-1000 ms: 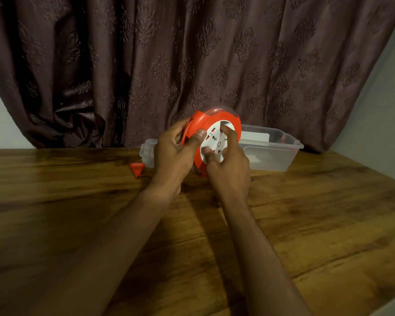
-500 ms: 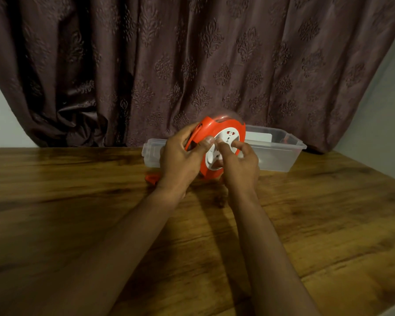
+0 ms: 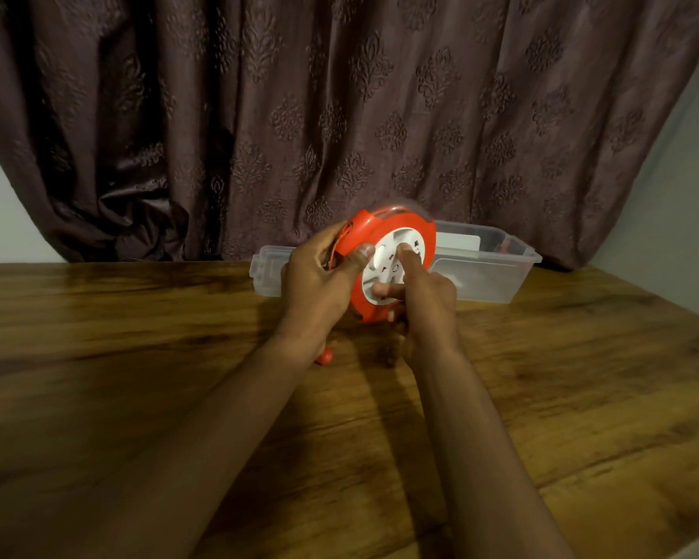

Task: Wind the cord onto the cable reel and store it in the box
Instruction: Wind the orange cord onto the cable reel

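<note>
Brown wooden table; dark patterned curtain behind. Clear plastic box at far edge. Round orange cable reel held above table, before box: left hand clamped on rim, right hand fingertips pressing white centre. Small orange plug under left wrist.

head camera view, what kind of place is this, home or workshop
Probably a room in a home, not a workshop: a heavy patterned curtain hangs behind a wooden table, with a plain wall beside it. The only gear is an orange cable reel and a clear plastic box.
</note>
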